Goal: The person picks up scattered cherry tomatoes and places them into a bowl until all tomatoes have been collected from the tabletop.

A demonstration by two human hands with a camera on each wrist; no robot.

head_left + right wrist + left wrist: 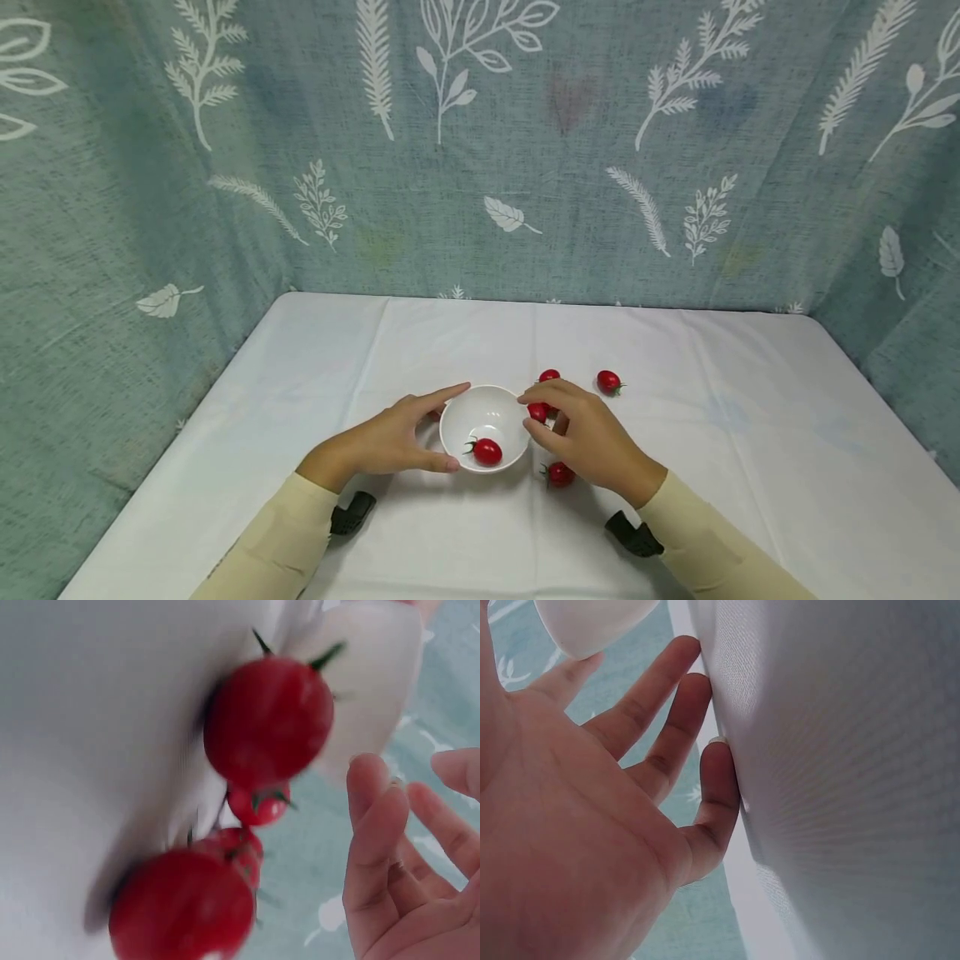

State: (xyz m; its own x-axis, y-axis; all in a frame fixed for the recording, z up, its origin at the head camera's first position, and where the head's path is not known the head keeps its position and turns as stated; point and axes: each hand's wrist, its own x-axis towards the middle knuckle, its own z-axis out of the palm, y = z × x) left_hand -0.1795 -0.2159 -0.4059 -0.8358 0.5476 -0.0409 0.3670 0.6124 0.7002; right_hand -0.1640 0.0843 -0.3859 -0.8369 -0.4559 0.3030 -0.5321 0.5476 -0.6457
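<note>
My left hand (382,442) is at the left side of a white bowl (462,421), thumb at the near rim and index finger at the far rim, holding it between them. In the left wrist view its other fingers (679,724) spread down by the tablecloth. One cherry tomato (487,452) with a green stem lies inside the bowl. My right hand (588,433) hovers at the bowl's right rim, fingertips close to the edge. Nothing shows between its thumb and bent fingers (375,832) in the right wrist view.
Several more cherry tomatoes lie on the white tablecloth (420,533): one tomato (559,475) near the right wrist, one (537,412) partly under the right hand, one (549,375) behind it, another (609,382) farther right. A leaf-patterned curtain (480,183) surrounds the table.
</note>
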